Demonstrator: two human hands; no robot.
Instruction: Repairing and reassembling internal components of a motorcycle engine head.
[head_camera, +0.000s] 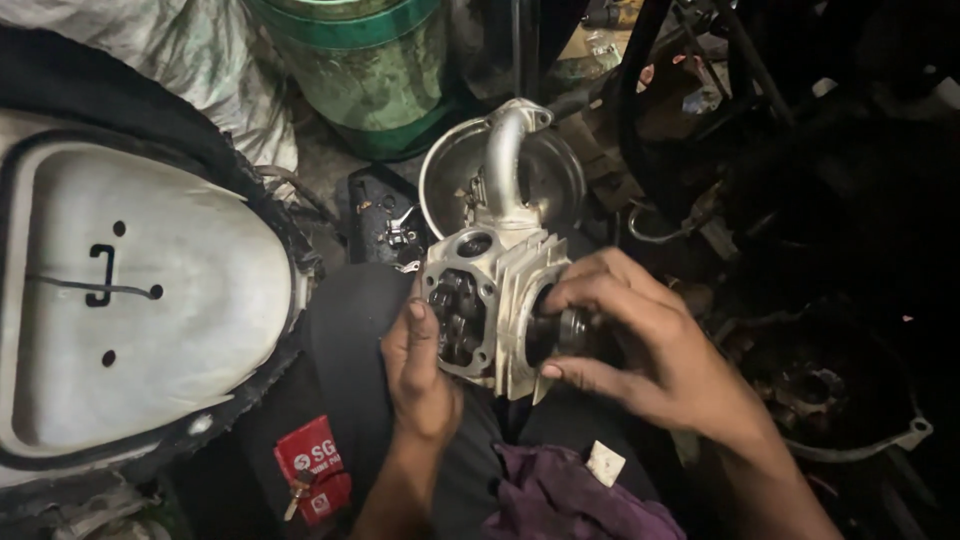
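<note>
Silver finned metal cylinder head (497, 290), one, mid-frame: my left hand (420, 370) grips it, right hand (640, 345) pinches one round part (572, 328).

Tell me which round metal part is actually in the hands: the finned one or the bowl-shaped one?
The finned engine head; the left hand and right hand grip it. The bowl-shaped cover lies untouched behind it.

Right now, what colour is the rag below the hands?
Purple rag, seen in the head view.

A red rectangular label (312, 468) with white print sits on dark fabric at the bottom left.
</note>
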